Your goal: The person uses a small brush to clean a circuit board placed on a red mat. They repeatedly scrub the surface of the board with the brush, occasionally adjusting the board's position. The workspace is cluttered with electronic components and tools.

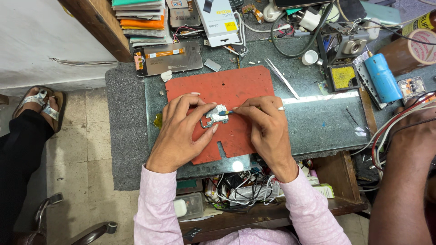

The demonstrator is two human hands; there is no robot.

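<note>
Lighting: bright, even, from above | Glare: white streak and round spot on glass bench (318, 122) | Shadows: soft, short beneath hands | Focus: sharp at centre | Edges: mild wide-angle bending, slight softness in corners

1. The small circuit board (216, 116) on the red mat (236, 86) is partly covered by the left hand (179, 131); its components are too small to tell.
2. The blue-tipped tool (223, 112) is mostly hidden inside the right hand (265, 124); its kind is unclear.
3. Right of the mat, another person's arm (404, 181) is cut off by the frame edge.
4. Left of the mat, a sandalled foot (41, 102) shows; the leg is cropped.
</note>
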